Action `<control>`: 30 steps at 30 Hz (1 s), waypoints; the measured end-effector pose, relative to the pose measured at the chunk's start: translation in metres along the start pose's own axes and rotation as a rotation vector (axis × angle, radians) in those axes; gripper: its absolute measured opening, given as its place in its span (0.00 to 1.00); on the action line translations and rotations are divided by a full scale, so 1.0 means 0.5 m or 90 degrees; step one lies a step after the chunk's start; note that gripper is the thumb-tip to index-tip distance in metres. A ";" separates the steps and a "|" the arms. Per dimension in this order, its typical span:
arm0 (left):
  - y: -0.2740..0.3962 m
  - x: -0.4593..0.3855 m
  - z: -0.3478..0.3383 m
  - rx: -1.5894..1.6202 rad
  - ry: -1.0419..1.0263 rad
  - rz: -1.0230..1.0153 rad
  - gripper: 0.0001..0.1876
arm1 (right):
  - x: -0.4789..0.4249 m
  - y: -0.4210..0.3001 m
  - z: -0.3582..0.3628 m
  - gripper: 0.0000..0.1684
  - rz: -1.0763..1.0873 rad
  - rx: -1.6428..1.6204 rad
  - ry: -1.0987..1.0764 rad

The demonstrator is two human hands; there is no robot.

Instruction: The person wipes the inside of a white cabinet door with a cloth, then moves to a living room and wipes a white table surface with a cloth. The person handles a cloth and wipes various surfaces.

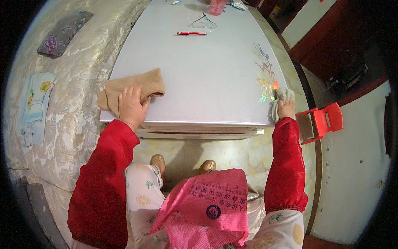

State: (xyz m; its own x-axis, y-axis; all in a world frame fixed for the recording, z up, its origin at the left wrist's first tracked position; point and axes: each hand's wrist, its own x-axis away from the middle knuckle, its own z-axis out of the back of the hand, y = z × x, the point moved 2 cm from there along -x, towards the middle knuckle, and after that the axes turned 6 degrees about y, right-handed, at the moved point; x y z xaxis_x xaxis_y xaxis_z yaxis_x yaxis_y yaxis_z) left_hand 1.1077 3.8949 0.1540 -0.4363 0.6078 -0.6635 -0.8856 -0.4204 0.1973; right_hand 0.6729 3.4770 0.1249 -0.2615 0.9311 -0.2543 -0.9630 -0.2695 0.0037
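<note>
At the near left corner of a white table [199, 74], my left hand [132, 104] lies over a folded brown cloth [136, 81]. Its fingers press on top, with the thumb along the cloth's right side. Part of that cloth hangs past the table's left edge. My right hand [286, 107] grips a bunched light grey cloth [285, 93] at the near right corner, beside a floral decoration [266, 73] on the tabletop. Both forearms wear red sleeve covers. The underside of each cloth is hidden.
Farther back on the table are a red pen [192, 33], eyeglasses [202, 24] and a pink translucent container [216, 7]. A patterned sofa cover [77, 102] runs along the left, bearing a dark floral cushion [63, 35] and folded clothing [37, 105]. To the right stands a small red chair [321, 123].
</note>
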 end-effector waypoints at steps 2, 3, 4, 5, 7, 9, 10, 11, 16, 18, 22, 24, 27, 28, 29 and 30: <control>-0.025 0.019 0.014 -0.027 -0.019 0.028 0.22 | 0.009 -0.095 0.033 0.35 -0.128 -0.019 -0.030; -0.031 0.022 0.015 -0.032 -0.027 0.041 0.21 | 0.013 -0.127 0.048 0.35 -0.197 -0.022 -0.042; -0.026 0.019 0.017 -0.031 -0.023 0.039 0.21 | 0.010 -0.153 0.053 0.35 -0.219 -0.002 -0.027; -0.021 0.015 0.021 -0.030 -0.019 0.037 0.21 | 0.003 -0.189 0.055 0.35 -0.115 0.064 -0.082; 0.011 -0.005 0.002 0.011 -0.017 0.023 0.21 | -0.028 -0.198 0.031 0.34 -0.062 0.041 0.020; 0.003 0.002 0.010 0.007 -0.040 0.028 0.21 | 0.009 -0.349 0.034 0.37 0.005 -0.039 -0.036; 0.008 -0.001 0.011 0.011 -0.036 0.025 0.21 | 0.028 -0.400 0.034 0.39 0.076 -0.048 -0.018; -0.005 0.008 0.022 -0.001 -0.035 0.032 0.21 | 0.070 -0.489 0.064 0.39 0.114 -0.018 -0.082; -0.002 0.004 0.022 0.010 -0.036 0.043 0.21 | 0.212 -0.674 0.108 0.36 0.247 -0.052 -0.058; -0.005 0.007 0.016 0.022 -0.021 0.038 0.21 | 0.278 -0.708 0.131 0.36 0.321 -0.119 -0.026; -0.011 0.008 0.017 0.019 -0.021 0.035 0.19 | 0.368 -0.707 0.157 0.38 0.433 -0.183 -0.068; -0.003 0.003 0.016 0.026 0.014 0.024 0.19 | 0.372 -0.663 0.169 0.38 0.457 -0.211 -0.086; -0.016 0.010 0.017 0.029 0.004 0.031 0.18 | 0.331 -0.572 0.139 0.38 0.422 -0.177 -0.073; -0.019 0.010 0.018 0.026 0.013 0.027 0.18 | 0.309 -0.529 0.136 0.38 0.386 -0.171 -0.062; -0.020 0.011 0.013 0.023 0.022 0.023 0.18 | 0.281 -0.478 0.129 0.37 0.351 -0.164 -0.052; -0.015 0.009 0.007 0.023 0.031 0.018 0.18 | 0.246 -0.414 0.109 0.38 0.306 -0.152 -0.046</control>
State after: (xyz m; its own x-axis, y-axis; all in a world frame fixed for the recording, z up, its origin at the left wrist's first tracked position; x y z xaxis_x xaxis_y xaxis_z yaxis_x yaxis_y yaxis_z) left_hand 1.1120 3.9032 0.1520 -0.4544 0.5616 -0.6915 -0.8783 -0.4121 0.2424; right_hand 0.8366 3.6608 0.1455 -0.6812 0.7011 -0.2107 -0.6940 -0.7101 -0.1192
